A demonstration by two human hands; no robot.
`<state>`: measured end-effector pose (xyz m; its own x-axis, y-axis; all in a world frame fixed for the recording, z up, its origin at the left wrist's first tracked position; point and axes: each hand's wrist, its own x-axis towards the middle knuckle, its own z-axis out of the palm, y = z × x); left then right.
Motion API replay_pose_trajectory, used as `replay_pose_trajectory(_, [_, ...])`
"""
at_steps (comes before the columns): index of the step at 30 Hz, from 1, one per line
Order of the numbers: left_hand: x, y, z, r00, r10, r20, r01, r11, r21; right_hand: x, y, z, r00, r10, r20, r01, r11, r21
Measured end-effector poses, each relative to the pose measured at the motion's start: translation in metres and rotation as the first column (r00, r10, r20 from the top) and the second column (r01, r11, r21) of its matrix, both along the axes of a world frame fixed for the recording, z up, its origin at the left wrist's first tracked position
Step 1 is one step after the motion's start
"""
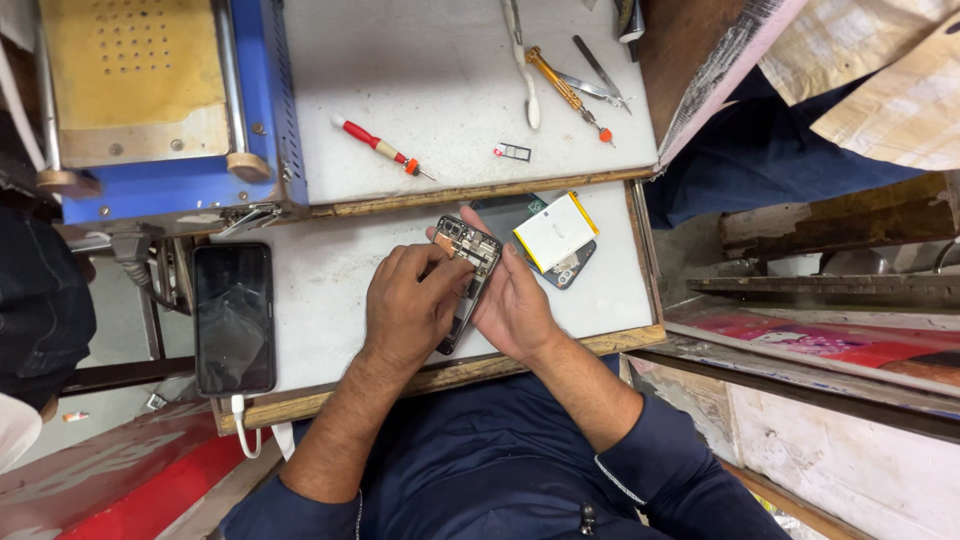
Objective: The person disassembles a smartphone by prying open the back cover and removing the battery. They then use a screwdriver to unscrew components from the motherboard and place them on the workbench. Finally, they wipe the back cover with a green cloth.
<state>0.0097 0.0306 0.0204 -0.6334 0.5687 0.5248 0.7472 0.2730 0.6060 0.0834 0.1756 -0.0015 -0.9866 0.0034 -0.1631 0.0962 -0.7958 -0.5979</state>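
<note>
Between our two sets of fingers, seen from the head camera, lies the opened phone (466, 280), its back cover off and the dark inner frame and metal shields bare, resting on the grey desk (330, 290) near its front wooden edge. Our left hand (408, 305) is curled over the phone's left side, fingers bent and pressing at a small part near the top end; whether they pinch anything loose there we cannot tell. Our right hand (515, 305) cups the phone's right edge, fingers half closed along it to steady it. Just beyond the right fingertips sits the white and yellow battery (556, 232), lying on top of a dark back cover (540, 240). Well to the left of the left fingers a second phone (233, 318) with a black screen lies flat, a white cable at its lower end. Farther past the fingertips, on the upper pad, we see a red-handled screwdriver (378, 146), an orange-handled screwdriver (565, 92), tweezers (596, 82) and a small card tray (514, 152). We judge the risks to be a slip of the pressing fingers that tears a thin flex or bends a connector, since the board is exposed, and the phone sliding towards the desk edge if the right fingers loosen.
</note>
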Motion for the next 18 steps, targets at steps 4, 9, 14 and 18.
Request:
replay_pose_trajectory(4, [-0.002,-0.004,0.001,0.998,-0.045,0.045,0.044,0.999,0.026,0.004,0.0,-0.002,0.997,0.03,-0.07,-0.033,0.999,-0.039])
replay_pose_trajectory(9, [-0.004,-0.007,0.004,0.991,-0.091,0.102,0.084,0.994,0.071,0.009,0.001,-0.007,0.989,0.068,-0.13,-0.072,0.997,-0.03])
replay_pose_trajectory(14, [-0.009,-0.011,0.007,0.979,-0.159,0.123,0.157,0.987,0.027,0.011,0.0,-0.014,0.985,0.067,-0.161,-0.066,0.998,0.013])
replay_pose_trajectory(18, [-0.01,-0.014,0.01,0.967,-0.196,0.16,0.195,0.98,0.022,0.013,0.001,-0.018,0.993,0.018,-0.116,-0.008,0.996,0.086])
